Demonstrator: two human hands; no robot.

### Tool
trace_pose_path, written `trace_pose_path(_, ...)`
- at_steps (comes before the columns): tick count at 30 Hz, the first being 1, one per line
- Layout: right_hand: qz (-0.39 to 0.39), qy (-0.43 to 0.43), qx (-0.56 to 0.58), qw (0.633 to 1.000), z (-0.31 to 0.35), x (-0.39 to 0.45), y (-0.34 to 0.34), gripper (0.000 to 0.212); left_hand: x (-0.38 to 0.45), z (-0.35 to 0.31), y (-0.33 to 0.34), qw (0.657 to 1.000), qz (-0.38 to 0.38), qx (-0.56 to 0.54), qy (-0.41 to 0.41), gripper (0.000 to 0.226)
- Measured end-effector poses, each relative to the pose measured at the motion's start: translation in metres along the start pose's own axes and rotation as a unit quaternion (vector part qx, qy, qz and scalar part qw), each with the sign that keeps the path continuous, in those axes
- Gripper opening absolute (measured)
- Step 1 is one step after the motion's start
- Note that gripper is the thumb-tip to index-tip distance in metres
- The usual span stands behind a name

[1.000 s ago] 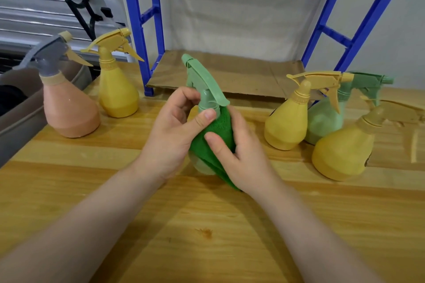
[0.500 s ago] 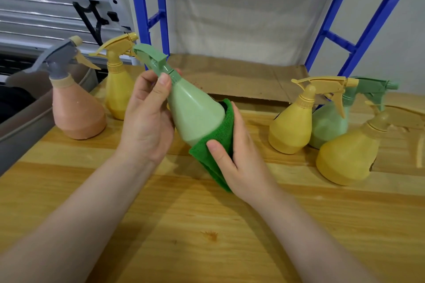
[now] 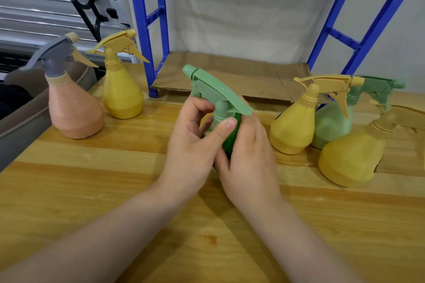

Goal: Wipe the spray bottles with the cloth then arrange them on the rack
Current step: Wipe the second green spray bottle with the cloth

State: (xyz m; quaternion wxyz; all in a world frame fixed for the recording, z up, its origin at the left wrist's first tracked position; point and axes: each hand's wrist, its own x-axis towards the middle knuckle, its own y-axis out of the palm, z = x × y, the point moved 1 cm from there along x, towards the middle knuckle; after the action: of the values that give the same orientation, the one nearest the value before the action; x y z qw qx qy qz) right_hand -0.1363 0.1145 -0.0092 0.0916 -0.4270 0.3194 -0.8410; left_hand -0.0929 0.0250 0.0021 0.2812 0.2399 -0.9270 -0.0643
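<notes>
While left hand (image 3: 193, 142) grips the smooth green bottle (image 3: 218, 96), right hand (image 3: 250, 156) clutches fuzzy cloth (image 3: 231, 142).

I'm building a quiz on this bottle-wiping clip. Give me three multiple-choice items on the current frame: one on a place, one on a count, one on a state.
1. Where does the pink bottle stand?
A. far left of the table
B. on the rack
C. between the hands

2. How many yellow bottles stand on the table?
A. one
B. three
C. five

3. What is the state of the rack shelf?
A. full of bottles
B. holds one bottle
C. holds no bottles

Answers: 1 A, it stands at the left edge. 2 B, one on the left, two on the right. 3 C, only bare cardboard shows there.
</notes>
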Motion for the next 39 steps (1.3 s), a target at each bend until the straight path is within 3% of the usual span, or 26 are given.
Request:
trace_pose_path(4,-0.021,0.004,-0.004,1.0,0.001,0.001,0.003,0.066,0.003,-0.002,0.0,1.0,-0.01,-0.009,0.006,0.028)
trace_pose_path(11,0.042,0.035,0.009,0.998,-0.002,-0.001,0.01,0.094,0.021,-0.003,-0.019,0.993,-0.096,-0.066,-0.028,0.018)
trace_pose_path(21,0.1,0.018,0.01,0.995,0.001,-0.006,0.009,0.101,0.038,-0.018,-0.045,0.971,-0.16,-0.161,-0.069,0.011)
trace_pose_path(25,0.114,0.032,0.063,0.991,-0.002,-0.004,0.008,0.099,0.043,-0.022,-0.05,0.968,-0.156,-0.18,-0.073,0.008)
trace_pose_path(30,0.061,0.049,0.183,0.98,-0.006,-0.001,0.006,0.093,0.043,-0.019,-0.05,0.962,-0.129,-0.214,-0.107,0.015)
trace_pose_path(35,-0.001,0.12,0.381,0.917,-0.006,-0.002,0.008,0.064,0.033,-0.016,-0.039,0.966,-0.089,-0.217,-0.112,0.008)
trace_pose_path(37,0.014,0.209,0.433,0.877,-0.003,-0.001,0.007,0.05,0.031,-0.015,-0.036,0.966,-0.077,-0.226,-0.102,0.003)
trace_pose_path(39,0.061,0.329,0.482,0.809,-0.006,0.001,0.011,0.056,0.029,-0.014,-0.035,0.968,-0.067,-0.223,-0.09,0.006)
